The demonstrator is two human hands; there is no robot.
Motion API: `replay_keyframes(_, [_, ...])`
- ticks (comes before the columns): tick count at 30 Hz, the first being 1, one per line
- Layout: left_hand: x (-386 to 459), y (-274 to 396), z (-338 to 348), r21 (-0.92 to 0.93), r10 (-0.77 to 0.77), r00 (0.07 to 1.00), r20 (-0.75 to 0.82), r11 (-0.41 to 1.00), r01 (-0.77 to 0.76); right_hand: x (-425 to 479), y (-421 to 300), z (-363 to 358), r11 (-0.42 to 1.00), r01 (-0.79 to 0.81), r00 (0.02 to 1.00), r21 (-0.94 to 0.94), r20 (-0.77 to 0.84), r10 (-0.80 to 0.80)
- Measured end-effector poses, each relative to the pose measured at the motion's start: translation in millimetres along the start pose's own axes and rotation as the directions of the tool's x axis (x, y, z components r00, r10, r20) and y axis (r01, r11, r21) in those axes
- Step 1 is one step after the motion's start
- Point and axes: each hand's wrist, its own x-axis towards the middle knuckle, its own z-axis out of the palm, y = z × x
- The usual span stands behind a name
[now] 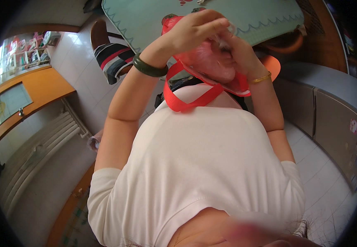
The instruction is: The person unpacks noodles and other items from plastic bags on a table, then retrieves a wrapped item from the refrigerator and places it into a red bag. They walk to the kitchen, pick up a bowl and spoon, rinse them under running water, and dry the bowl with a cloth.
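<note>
A translucent plastic bag (211, 60) with a pinkish look hangs within a red carrier bag (243, 86) at the table's near edge. What the plastic bag holds cannot be made out. My left hand (197, 31), above a dark green bangle, reaches across from the left, its fingertips at the gathered neck of the plastic bag. From the right, my right hand (238, 49) pinches the same neck; a gold bracelet circles that wrist. The fingertips of both hands meet and partly hide each other. A red strap handle (181, 105) loops down against my white shirt.
Ahead lies a table with a pale green cloth (265, 15). Red round shapes with green tops (169, 18) show behind my left hand. A chair with a striped cover (113, 58) stands left, a radiator (39, 148) beyond it. A grey refrigerator (336, 123) is at right.
</note>
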Motion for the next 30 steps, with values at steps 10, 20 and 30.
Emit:
replay_keyframes(10, [-1.7, -45.0, -14.6, 0.014, -0.037, 0.969, 0.246, 0.999, 0.035, 10.5, 13.1, -44.1, 0.535, 0.553, 0.822, -0.639, 0.315, -0.474])
replay_keyframes(20, [0.6, -46.7, -16.1, 0.056, -0.226, 0.956, 0.187, 0.974, 0.219, 16.4, 27.4, -33.0, -0.029, 0.507, 0.541, -0.862, 0.344, -0.767])
replay_keyframes(30, [6.4, -46.5, -20.8, -0.259, -0.276, 0.959, 0.06, 0.924, 0.282, 9.3, 25.2, -32.7, 0.003, 0.581, 0.469, -0.814, 0.332, -0.818])
